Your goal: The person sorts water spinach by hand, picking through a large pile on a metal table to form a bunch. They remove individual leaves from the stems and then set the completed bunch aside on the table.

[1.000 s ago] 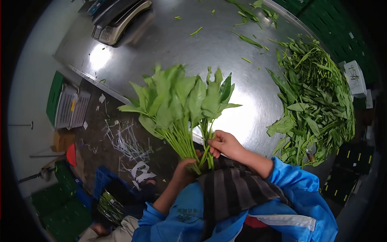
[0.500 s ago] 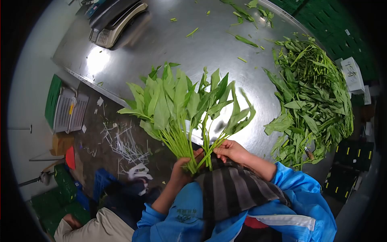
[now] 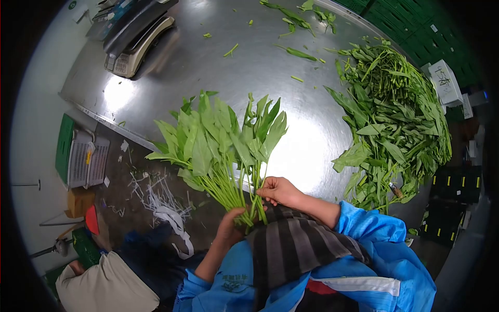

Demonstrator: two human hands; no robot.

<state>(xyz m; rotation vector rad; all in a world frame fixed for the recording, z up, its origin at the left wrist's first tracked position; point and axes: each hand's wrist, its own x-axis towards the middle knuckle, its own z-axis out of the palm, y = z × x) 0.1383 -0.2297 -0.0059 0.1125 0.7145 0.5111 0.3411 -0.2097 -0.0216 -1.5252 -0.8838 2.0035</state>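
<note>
A bunch of water spinach, leaves up and stems down, stands over the near edge of the table in front of my body. My left hand is wrapped round the lower stems; some of its fingers are hidden behind them. On the right side of the bunch, my right hand pinches a few stems between thumb and fingers, touching the bunch. To the right lies a large heap of loose water spinach on the metal table, apart from both hands.
A scale stands at the table's far left. Stray leaves and stem bits lie at the back. Green crates and a white box line the right side. White strips litter the floor; another person's leg shows lower left.
My right hand has moved left and brought its stems against the bunch, closing the gap between the leaves. The view has shifted slightly. My left hand keeps its hold.
</note>
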